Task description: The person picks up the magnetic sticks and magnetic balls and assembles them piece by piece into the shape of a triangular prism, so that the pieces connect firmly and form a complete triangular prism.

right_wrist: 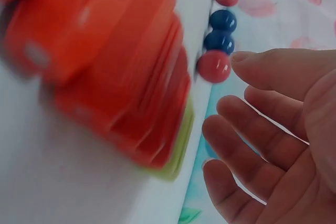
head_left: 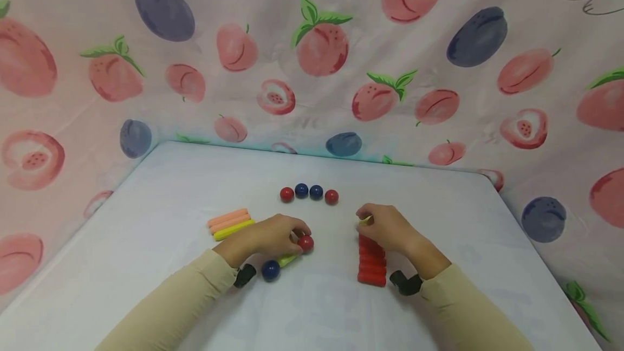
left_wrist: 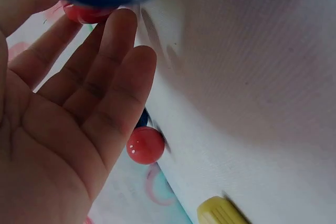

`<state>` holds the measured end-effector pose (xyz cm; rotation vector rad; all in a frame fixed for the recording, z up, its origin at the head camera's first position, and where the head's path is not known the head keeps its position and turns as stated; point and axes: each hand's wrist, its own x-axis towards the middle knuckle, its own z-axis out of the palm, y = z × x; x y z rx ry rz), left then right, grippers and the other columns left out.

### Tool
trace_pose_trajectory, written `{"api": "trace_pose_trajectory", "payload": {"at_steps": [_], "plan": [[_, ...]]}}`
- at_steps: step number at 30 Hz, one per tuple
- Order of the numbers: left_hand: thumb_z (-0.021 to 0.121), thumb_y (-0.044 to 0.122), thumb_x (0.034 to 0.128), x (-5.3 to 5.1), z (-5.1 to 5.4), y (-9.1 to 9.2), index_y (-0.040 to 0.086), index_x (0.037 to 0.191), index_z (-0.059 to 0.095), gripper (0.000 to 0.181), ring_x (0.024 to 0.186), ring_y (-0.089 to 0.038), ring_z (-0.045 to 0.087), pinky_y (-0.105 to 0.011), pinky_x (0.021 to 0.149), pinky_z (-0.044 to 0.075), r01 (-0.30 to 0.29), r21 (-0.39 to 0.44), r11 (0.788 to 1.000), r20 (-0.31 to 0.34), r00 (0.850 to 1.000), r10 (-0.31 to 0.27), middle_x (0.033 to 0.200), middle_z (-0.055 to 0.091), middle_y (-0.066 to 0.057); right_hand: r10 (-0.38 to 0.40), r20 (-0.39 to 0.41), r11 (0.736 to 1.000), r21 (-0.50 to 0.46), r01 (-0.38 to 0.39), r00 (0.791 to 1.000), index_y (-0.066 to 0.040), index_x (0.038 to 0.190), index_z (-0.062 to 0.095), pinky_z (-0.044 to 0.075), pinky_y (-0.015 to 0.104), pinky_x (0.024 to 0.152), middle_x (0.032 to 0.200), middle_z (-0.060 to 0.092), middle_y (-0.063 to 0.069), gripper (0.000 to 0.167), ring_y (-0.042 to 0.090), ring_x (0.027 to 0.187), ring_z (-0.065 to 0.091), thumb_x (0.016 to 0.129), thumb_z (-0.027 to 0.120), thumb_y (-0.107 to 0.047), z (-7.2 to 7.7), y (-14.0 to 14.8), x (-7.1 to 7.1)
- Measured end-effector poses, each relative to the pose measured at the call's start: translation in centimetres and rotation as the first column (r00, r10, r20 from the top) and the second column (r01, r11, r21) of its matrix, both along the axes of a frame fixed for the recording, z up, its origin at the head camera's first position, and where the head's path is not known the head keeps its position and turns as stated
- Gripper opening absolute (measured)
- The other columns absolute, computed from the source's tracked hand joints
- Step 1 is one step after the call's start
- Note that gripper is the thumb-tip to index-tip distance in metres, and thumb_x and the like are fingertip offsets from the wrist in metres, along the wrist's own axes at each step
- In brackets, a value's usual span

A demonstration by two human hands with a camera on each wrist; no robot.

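Note:
In the head view my left hand (head_left: pixel 280 238) pinches a red ball (head_left: pixel 305 243) between thumb and fingers. A yellow-green stick (head_left: pixel 287 259) runs from that ball toward a blue ball (head_left: pixel 271 270), which looms large at the top of the left wrist view. My right hand (head_left: pixel 390 227) hovers at the far end of a row of red ridged sticks (head_left: pixel 372 264) lying side by side. Beyond the red ones lies a yellow-green stick (right_wrist: pixel 176 156). In the right wrist view the fingers are loosely bent, apart from the sticks, with nothing held between them.
Farther back, two blue balls (head_left: pixel 309 191) sit in a short row between a red ball (head_left: pixel 287 194) and another red ball (head_left: pixel 331 196). Left of my left hand lie orange sticks (head_left: pixel 228 220) and a yellow stick (head_left: pixel 234 229). A fruit-print cloth (head_left: pixel 312 96) hangs behind the white table (head_left: pixel 195 177).

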<state>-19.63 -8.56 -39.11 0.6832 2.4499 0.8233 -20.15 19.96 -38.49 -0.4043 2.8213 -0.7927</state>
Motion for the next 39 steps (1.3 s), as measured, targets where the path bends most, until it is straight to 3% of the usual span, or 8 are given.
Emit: {"api": "trace_pose_trajectory", "payload": {"at_steps": [8,21,39], "plan": [[0.073,0.012,0.0910,0.2,-0.1,-0.6,0.013,0.124,0.066,0.034,0.097,-0.017,0.061,-0.038,0.091,0.053,-0.042,0.009,0.999,0.008,0.999,0.042,0.110,0.066,0.001,-0.056,-0.003,0.998,0.030,0.056,0.998,-0.003,0.126,0.063,0.056,0.043,0.085,0.117,0.066,0.012,0.034,0.031,0.107,0.060,0.094,0.062,-0.015,-0.4,1.9,-0.9],[0.071,0.009,0.0914,0.1,-0.5,-1.2,0.013,0.124,0.067,0.033,0.098,-0.017,0.061,-0.038,0.092,0.052,-0.079,0.017,0.997,-0.002,0.997,0.079,0.111,0.065,0.000,-0.074,0.010,0.996,0.049,0.073,0.997,0.000,0.122,0.064,0.056,0.042,0.086,0.114,0.066,0.013,0.029,0.031,0.104,0.061,0.095,0.063,-0.013,-1.6,3.2,-2.8],[0.073,0.017,0.0929,0.2,-0.8,-1.3,0.013,0.121,0.068,0.029,0.095,-0.017,0.058,-0.035,0.088,0.052,-0.090,0.026,0.996,-0.033,0.995,0.091,0.105,0.066,0.002,-0.041,0.014,0.997,0.058,0.040,0.999,0.001,0.119,0.065,0.056,0.039,0.085,0.108,0.067,0.013,0.026,0.028,0.099,0.062,0.096,0.063,-0.012,-1.5,2.9,-3.4]]}}
